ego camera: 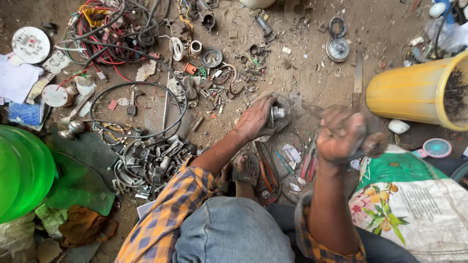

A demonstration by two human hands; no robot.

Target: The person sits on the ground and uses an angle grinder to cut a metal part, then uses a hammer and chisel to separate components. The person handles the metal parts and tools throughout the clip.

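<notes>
My left hand (256, 117) presses down on a small round metal part (278, 113) that rests on a flat grey disc on the dirt ground. Raised above and to the right of that part, my right hand (341, 134) is closed on a blurred tool (373, 143), probably a hammer; its head shows as a brown smear at the right of the fist. My sandalled foot (243, 170) sits just below the left hand. Red-handled tools (308, 165) lie on the ground between the hands.
A yellow bucket (414, 92) lies on its side at the right. Green plastic tubs (24, 170) stand at the left. Tangled wires (112, 29), a black cable loop (136, 109), a metal scrap pile (146, 163) and a printed sack (414, 204) surround me.
</notes>
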